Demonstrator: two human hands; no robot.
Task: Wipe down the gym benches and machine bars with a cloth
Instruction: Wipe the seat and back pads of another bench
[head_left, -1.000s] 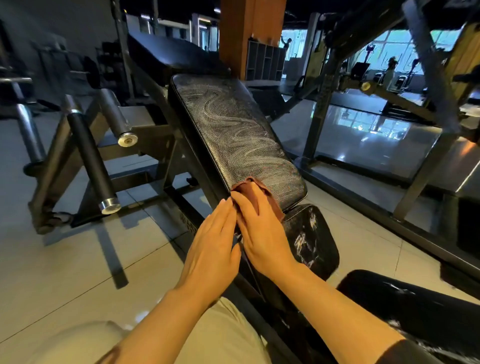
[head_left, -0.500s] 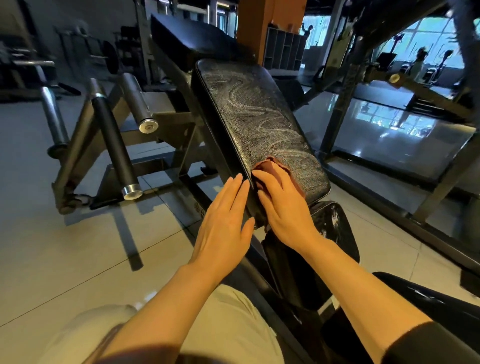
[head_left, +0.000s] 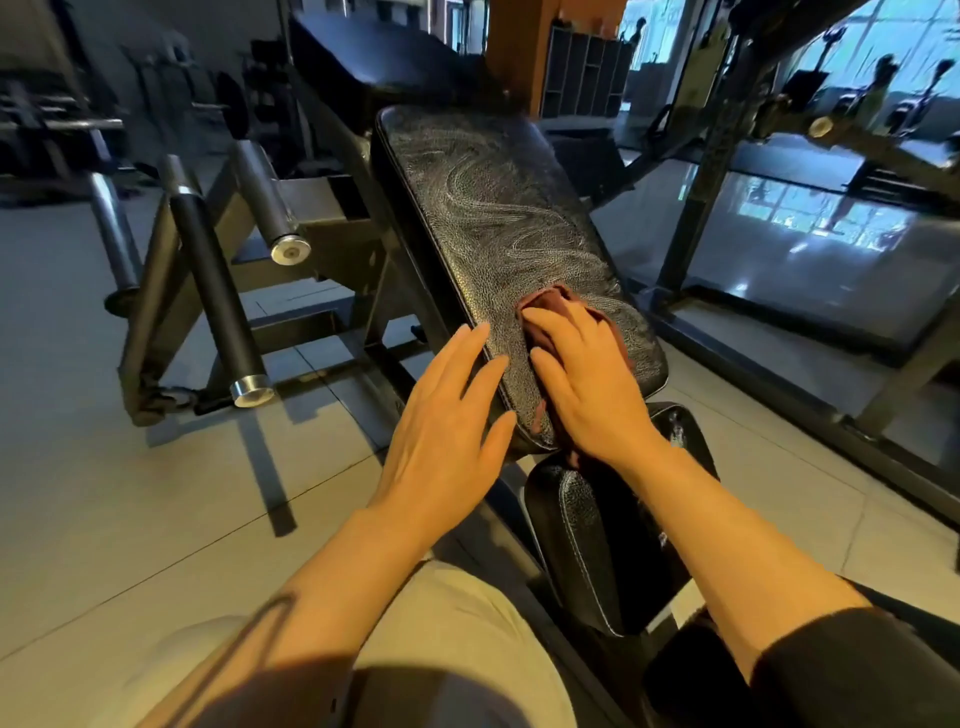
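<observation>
Maroon cloth (head_left: 550, 312) under flat right hand (head_left: 587, 384), pebbled black bench pad (head_left: 498, 208), left hand (head_left: 447, 415) flat beside.

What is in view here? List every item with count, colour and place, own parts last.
back pad: 1, black, smeared with wipe marks, centre, tilted
cloth: 1, dark red, on the pad's lower end
seat pad: 1, black, below the back pad
plate pegs: several, black and steel, left
orange column: 1, behind
left hand: flat at the pad's left edge
right hand: pressing the cloth
</observation>
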